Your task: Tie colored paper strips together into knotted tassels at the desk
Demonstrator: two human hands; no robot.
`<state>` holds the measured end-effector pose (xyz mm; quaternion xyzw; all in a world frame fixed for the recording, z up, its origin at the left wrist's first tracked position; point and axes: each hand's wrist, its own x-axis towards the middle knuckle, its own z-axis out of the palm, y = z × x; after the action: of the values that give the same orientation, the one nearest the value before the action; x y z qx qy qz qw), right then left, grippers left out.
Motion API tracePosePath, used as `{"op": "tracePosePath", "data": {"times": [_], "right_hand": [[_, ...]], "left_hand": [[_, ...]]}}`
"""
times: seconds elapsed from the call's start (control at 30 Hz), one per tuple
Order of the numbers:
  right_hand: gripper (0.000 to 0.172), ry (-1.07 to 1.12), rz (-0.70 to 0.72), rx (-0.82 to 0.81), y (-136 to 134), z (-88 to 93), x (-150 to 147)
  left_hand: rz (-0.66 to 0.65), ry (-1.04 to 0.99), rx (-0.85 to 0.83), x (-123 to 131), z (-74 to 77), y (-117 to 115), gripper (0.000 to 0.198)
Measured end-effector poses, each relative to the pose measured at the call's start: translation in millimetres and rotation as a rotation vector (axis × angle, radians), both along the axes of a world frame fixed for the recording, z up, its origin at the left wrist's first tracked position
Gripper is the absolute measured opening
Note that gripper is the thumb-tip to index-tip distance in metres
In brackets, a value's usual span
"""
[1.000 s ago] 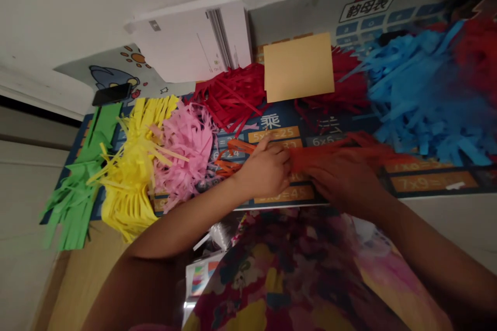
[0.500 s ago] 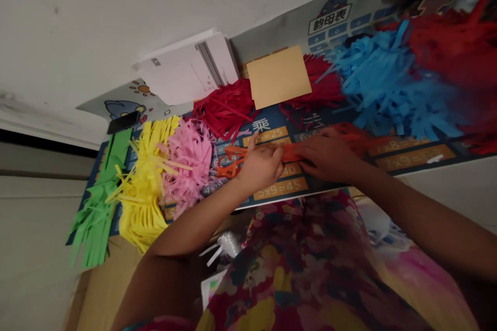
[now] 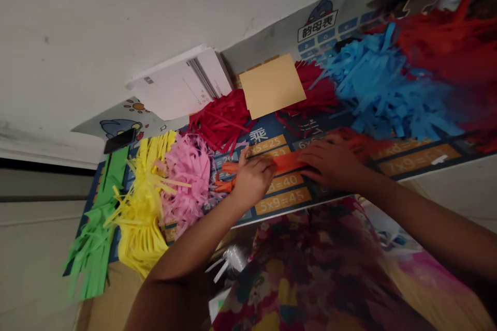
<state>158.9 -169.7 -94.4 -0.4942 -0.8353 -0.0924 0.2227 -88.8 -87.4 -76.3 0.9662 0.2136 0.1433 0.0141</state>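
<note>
An orange fringed paper tassel point(image 3: 287, 162) lies low over the table, its middle stretched flat between my hands. My left hand point(image 3: 254, 173) is closed round its left part, with the thumb raised and loose orange strips poking out beyond the hand. On the right part, my right hand point(image 3: 330, 161) grips the paper with bent fingers; its fringe spreads out behind that hand. Pink shredded paper point(image 3: 188, 181) is left of my left hand, and a blue paper bundle point(image 3: 382, 88) sits beyond my right hand.
The table point(image 3: 281, 207) has a printed multiplication chart. Yellow point(image 3: 145, 212) and green fringed paper point(image 3: 99, 227) lie left. Behind are a dark red bundle point(image 3: 223, 119), a tan paper sheet point(image 3: 272, 85), a white card stack point(image 3: 182, 85) and the wall. Red paper point(image 3: 450, 51) is at right.
My hands have drawn slightly apart, so more of the orange paper shows between them. The camera view has shifted a little; the other bundles stay in place.
</note>
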Motion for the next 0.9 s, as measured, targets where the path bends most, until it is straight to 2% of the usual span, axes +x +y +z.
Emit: {"op": "tracePosePath", "data": {"times": [0.07,0.2,0.4,0.6,0.7,0.9], "right_hand": [[0.012,-0.019,-0.014,0.012,-2,-1.8,-1],[0.023,0.049,-0.017,0.013,0,-8.6,3],[0.027,0.296,-0.141,-0.303,13,-14.1,13],[0.026,0.296,-0.224,-0.507,26,-0.1,9],[0.028,0.274,-0.251,-0.528,30,2.4,7],[0.032,0.251,-0.287,-0.46,31,-1.9,5]], "left_hand": [[-0.002,-0.011,0.033,-3,-2.4,-2,0.02],[0.01,-0.066,0.012,-8,-4.5,-3,0.017],[0.169,-0.158,-0.273,-10,0.2,6,0.011],[0.301,-0.12,-0.302,0,3.5,6,0.02],[0.329,-0.099,-0.324,2,3.3,8,0.019],[0.335,-0.068,-0.323,8,3.2,13,0.021]]}}
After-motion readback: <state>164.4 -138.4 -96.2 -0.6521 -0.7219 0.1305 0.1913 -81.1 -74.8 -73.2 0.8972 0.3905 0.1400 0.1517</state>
